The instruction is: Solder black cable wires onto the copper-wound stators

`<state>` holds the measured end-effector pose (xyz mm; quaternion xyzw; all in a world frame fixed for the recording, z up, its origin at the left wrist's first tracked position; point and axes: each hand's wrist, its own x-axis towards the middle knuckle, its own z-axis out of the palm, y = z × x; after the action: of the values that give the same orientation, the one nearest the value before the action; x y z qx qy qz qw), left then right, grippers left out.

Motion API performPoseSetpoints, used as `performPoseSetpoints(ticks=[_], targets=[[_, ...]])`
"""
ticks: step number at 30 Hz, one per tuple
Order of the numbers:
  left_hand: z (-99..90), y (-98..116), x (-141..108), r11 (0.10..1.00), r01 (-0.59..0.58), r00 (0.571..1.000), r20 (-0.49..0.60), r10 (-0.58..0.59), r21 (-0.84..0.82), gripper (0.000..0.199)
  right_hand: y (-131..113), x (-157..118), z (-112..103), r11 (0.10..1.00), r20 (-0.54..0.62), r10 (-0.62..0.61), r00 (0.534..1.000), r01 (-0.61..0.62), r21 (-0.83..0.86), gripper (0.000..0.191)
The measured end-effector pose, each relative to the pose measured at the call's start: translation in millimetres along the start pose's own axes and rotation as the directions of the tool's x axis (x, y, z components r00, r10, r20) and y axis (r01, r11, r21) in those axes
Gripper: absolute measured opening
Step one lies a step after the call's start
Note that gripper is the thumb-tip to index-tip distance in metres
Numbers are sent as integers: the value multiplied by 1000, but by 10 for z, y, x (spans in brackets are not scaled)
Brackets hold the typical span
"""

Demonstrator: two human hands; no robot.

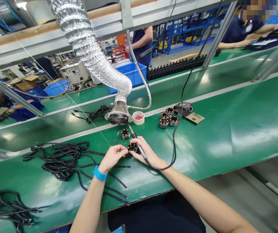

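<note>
My right hand (146, 151) is closed on a soldering iron (139, 145), its tip pointing away from me, and its fingers also steady a copper-wound motor stator (132, 148). On the stator's left side my left hand (113, 158), with a blue band at the wrist, pinches thumb and fingers together. A thin solder wire (80, 109) comes down from the upper left to that hand; its end is hidden. Just beyond sits another stator (125, 133) with a dark lead beside it. Several more stators (164, 123) stand grouped to the right.
A fume hood (118, 113) on a silver duct (90, 51) hangs just past my hands. Beside it are a round tub (138, 117) and an iron stand (187, 110). Black cables (63, 161) lie left on the green bench (226, 129). The iron's cord (183, 97) loops at right. Co-workers sit beyond.
</note>
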<state>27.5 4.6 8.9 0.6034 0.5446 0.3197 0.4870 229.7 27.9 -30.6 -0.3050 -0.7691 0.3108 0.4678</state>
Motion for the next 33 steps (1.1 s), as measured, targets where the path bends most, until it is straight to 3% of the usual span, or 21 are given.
performPoseSetpoints(ticks=[9, 16, 21, 24, 29, 33], targets=[[157, -17, 119, 951, 49, 992, -97, -82, -306, 42, 15, 55, 84, 995, -69, 83, 994, -80, 53, 45], [-12, -64, 54, 957, 134, 990, 83, -117, -258, 39, -6, 49, 72, 994, -64, 89, 994, -85, 65, 46], [67, -103, 101, 945, 86, 996, -6, -93, -315, 40, 37, 30, 86, 997, -60, 69, 996, -66, 45, 47], [40, -66, 82, 977, 61, 997, -29, -68, -203, 39, 47, 24, 91, 998, -63, 53, 997, -51, 32, 48], [-168, -12, -19, 982, 1, 999, -42, 7, 186, 33, 2, 11, 51, 999, -56, 35, 998, -36, -10, 46], [-258, -49, -34, 900, -150, 987, 110, 115, 409, 37, -10, -13, 25, 998, -35, 40, 999, -42, -41, 46]])
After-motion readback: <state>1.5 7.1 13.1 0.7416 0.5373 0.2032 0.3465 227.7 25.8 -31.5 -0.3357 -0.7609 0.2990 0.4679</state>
